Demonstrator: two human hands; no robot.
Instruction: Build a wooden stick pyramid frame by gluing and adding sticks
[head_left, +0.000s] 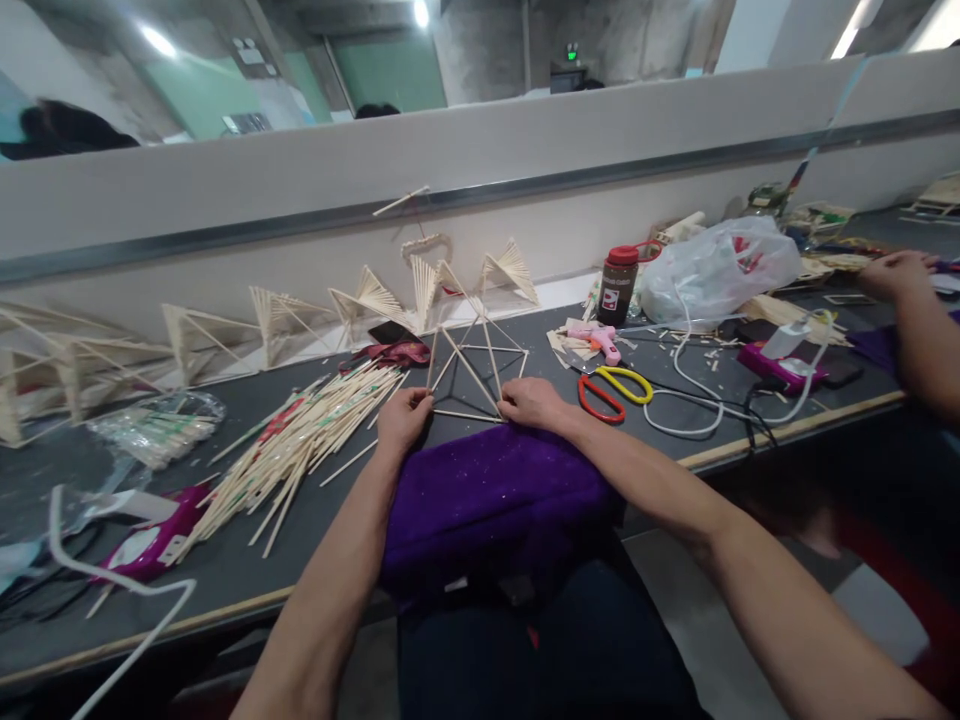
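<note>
A frame of thin wooden sticks (467, 368) joined into triangles stands on the dark table in front of me. My left hand (405, 415) pinches its near left corner. At the near right corner, the fingers of my right hand (534, 402) are closed on the same frame. A folded purple cloth (495, 480) lies just below both hands, at the table's edge. Left of the frame spreads a loose pile of wooden sticks (307, 430). To the right are scissors (615, 390) with red and yellow handles, and a pink glue gun (596, 340).
Fan-shaped stick models (367, 300) line the wall behind. A red-capped bottle (619, 285) and a plastic bag (724, 268) stand back right. Magenta power strips (154, 535) with white cables sit at both sides. Another person's hand (900, 275) is at far right.
</note>
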